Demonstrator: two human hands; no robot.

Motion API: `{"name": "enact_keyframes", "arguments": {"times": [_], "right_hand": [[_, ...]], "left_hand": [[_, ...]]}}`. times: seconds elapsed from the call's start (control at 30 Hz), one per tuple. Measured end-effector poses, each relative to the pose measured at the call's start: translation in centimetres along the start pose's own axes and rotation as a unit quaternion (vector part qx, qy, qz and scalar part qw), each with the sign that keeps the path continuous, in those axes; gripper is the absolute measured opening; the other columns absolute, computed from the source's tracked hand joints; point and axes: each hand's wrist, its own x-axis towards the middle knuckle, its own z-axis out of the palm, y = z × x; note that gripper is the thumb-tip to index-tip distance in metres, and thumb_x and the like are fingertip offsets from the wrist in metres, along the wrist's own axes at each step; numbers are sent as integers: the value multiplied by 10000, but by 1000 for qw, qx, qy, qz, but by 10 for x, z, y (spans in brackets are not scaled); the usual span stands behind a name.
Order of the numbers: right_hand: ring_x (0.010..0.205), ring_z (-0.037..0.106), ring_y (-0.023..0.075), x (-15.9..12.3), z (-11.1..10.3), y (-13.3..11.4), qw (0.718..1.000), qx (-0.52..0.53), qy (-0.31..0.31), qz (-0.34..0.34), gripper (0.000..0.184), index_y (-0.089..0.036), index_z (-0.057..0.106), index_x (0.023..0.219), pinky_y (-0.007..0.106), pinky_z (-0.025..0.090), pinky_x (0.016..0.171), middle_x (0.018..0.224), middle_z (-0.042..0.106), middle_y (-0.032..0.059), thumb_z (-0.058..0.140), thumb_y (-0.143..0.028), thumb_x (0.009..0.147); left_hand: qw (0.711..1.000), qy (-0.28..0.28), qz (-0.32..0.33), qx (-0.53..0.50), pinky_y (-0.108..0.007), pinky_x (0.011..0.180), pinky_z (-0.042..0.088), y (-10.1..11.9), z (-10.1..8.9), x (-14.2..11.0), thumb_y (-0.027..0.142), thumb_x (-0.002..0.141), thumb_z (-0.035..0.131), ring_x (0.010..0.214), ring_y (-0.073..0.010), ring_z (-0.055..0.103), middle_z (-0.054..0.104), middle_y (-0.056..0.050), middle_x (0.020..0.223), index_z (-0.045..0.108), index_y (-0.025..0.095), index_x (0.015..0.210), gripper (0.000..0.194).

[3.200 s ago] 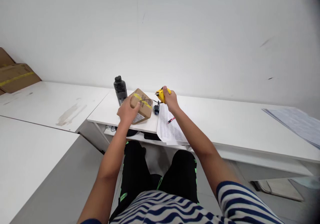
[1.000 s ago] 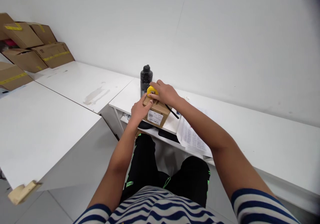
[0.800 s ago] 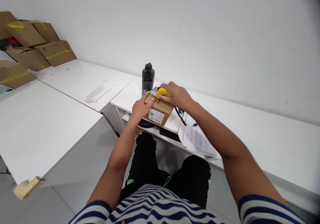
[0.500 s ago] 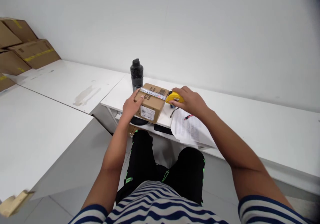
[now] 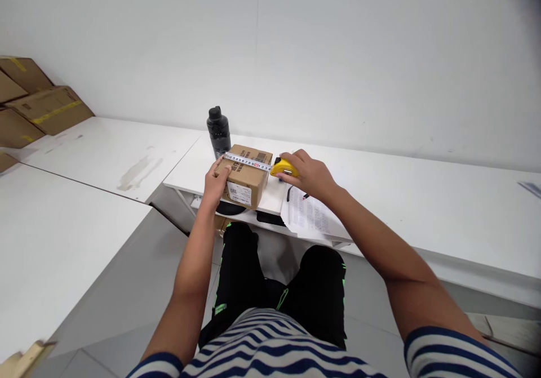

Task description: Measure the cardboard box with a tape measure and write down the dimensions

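Observation:
A small brown cardboard box (image 5: 243, 176) with a white label on its front sits on the white table. Stretched across its top is a metal tape blade (image 5: 249, 162), its numbers facing up. My left hand (image 5: 216, 183) grips the box's left side, thumb on top and fingers by the blade's end; whether they pinch the blade is unclear. Just off the box's right edge, my right hand (image 5: 310, 174) is closed around the yellow tape measure (image 5: 284, 168). A black bottle (image 5: 218, 132) stands behind the box.
Printed sheets (image 5: 310, 216) lie at the table's front edge, with a red and black pen (image 5: 306, 196) partly under my right hand. Stacked cartons (image 5: 51, 110) stand at far left. A wall rises behind the table. More paper (image 5: 530, 188) is at far right.
My right hand has drawn the tape measure a little away from the box, so more blade shows past its edge. The camera view has shifted slightly.

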Motion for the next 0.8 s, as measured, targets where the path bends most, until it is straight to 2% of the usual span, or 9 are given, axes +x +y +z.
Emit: {"name": "enact_keyframes", "arguments": {"times": [0.33,0.8], "right_hand": [[739,562,199,-1,0,-3,1000,0,0,9,489,-242,553,1307,262,340,522,1138,605,121,445,-560,951],[736,557,193,-1,-2,-4,1000,3,5,15,503,-229,553,1305,257,338,524,1126,606,115,416,-570,961]], "left_hand": [[1000,3,-3,-6,-357,1015,524,-2,0,2,365,826,685,1137,-241,662,696,-105,1273,620,174,1342,554],[1000,-12,-11,-21,-335,959,557,-7,-1,3,426,832,709,1088,-235,686,701,-109,1256,584,191,1384,613]]}}
